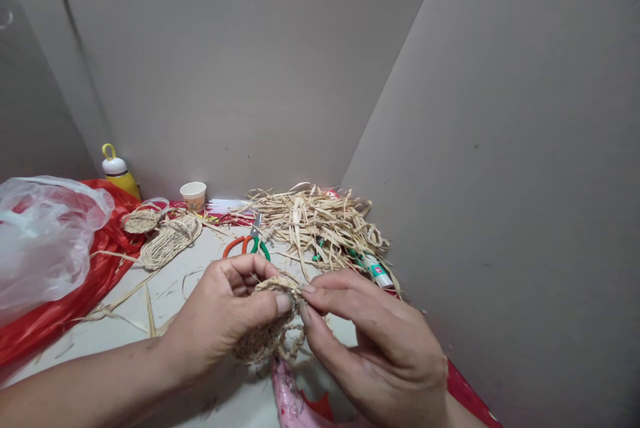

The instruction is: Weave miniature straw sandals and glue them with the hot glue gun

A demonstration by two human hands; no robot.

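My left hand [215, 315] is closed round a small braided straw piece [260, 343], its thumb pressed on the upper edge. From the other side, the thumb and fingers of my right hand [380, 341] pinch that same edge; any single strand between the fingertips is too small to make out. A loose braided loop [293, 341] hangs below the fingertips. Much of the piece is covered by my left hand. Just under it, a pink object with a narrow tip [287, 391] points upward.
Orange-and-green-handled scissors [249, 245] lie behind my hands. A heap of dry straw strips [320, 221] partly covers a white-and-green tube [376, 271]. Leftward are a braided straw sole [173, 240], a paper cup [193, 196], a yellow bottle [120, 175] and a clear plastic bag [50, 241]. Grey walls enclose the table.
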